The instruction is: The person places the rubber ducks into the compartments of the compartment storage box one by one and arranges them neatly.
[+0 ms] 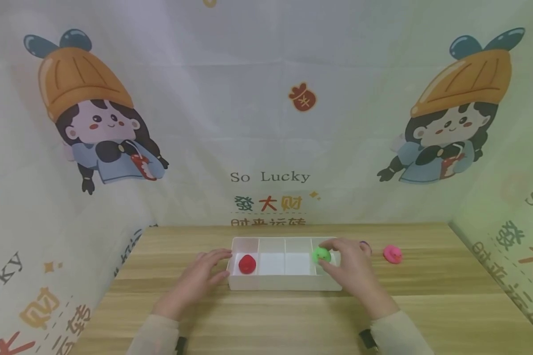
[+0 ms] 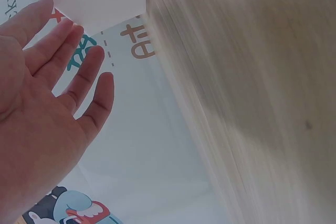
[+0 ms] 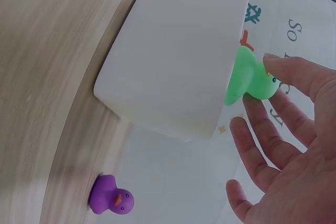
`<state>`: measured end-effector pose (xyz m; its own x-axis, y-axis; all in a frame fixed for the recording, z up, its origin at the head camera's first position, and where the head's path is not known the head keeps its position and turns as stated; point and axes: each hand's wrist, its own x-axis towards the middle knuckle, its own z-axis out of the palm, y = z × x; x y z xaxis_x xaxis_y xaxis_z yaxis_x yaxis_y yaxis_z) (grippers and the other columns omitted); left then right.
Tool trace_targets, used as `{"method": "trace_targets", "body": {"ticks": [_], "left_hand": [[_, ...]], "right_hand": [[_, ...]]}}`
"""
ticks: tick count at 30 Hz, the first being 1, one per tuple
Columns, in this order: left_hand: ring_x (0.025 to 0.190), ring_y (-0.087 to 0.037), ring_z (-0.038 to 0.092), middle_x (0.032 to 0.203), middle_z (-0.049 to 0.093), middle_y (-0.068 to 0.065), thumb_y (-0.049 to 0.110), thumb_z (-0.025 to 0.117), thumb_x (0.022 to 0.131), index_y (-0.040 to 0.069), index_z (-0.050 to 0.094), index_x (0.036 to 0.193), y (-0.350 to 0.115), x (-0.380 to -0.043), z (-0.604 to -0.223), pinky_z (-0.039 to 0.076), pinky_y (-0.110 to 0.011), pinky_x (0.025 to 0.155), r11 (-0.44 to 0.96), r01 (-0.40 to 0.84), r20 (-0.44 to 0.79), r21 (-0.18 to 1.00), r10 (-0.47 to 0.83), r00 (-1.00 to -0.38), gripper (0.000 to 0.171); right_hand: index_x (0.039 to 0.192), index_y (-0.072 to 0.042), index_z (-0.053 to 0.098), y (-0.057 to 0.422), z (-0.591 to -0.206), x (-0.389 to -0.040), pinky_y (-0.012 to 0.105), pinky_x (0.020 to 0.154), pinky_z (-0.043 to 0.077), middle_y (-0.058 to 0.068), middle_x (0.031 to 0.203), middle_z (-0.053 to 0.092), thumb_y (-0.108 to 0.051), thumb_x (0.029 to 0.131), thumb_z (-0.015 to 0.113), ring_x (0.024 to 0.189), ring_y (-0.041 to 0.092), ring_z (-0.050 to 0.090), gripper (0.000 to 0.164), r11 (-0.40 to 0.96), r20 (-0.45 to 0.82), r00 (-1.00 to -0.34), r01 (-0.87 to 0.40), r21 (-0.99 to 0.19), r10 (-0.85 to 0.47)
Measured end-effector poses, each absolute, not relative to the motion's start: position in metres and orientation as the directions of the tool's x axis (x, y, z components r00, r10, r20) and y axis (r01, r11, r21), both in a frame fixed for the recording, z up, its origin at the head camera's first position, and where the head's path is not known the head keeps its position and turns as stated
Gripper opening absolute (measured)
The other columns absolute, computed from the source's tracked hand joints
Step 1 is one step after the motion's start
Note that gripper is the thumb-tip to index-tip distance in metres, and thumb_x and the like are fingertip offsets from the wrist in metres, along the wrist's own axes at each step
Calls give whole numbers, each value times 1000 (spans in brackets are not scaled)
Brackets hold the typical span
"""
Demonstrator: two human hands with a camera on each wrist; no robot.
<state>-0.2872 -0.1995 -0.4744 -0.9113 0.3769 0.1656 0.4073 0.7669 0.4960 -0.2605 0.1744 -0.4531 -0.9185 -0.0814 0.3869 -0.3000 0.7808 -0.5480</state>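
Note:
A white divided box (image 1: 285,282) has a row of compartments. In its leftmost compartment lies a round red toy (image 1: 247,264). My left hand (image 1: 202,272) is at the box's left end; in the left wrist view its straight, spread fingertips (image 2: 75,29) touch or nearly touch the box wall. My right hand (image 1: 353,266) pinches a green rubber duck (image 1: 321,255) between thumb and fingers, at the rightmost compartment. The right wrist view shows the duck (image 3: 247,77) partly above the box rim, its lower part hidden behind the wall.
To the right of the box, a pink rubber duck (image 1: 393,254) sits on the wooden table (image 1: 288,320). A purple rubber duck (image 3: 109,195) stands near the box's right end, mostly behind my right hand in the head view. A printed cloth (image 1: 266,123) hangs behind the table.

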Motion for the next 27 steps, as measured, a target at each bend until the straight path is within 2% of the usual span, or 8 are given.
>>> {"method": "trace_targets", "body": {"ticks": [14,27], "left_hand": [[142,-36,48,154,55,-8,20,70,99,10,59,144,-200,-288,-476,42,-59,118,764,411,169,498,380,-910,47],[141,-37,48,153,56,-8,20,70,99,9,59,143,-200,-289,-477,41,-59,118,764,412,169,497,381,-909,46]], "right_hand": [[114,-16,74,162,-453,-262,58,110,28,1,116,77,-20,83,86,116,29,68,33,785,371,-923,-304,-540,-102],[114,-18,74,152,-454,-265,60,112,30,1,118,76,-22,82,88,118,27,67,35,794,403,-906,-337,-506,-128]]}}
